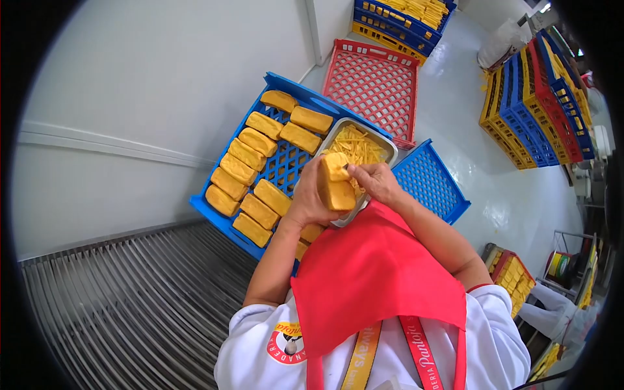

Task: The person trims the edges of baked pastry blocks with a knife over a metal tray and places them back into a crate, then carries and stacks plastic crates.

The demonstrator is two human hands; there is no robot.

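The left hand held the loaf over the near part of the tub; the right hand touched the loaf's far end, its grip unclear. Probably trimming; the next cut called for steadiness.

Between the crate's loaves, a strip of bare lattice leaves a hand room to pass. Above the pan, the left hand, right hand and held loaf block the way.

Bakery workroom, rows of loaves, stacked plastic crates
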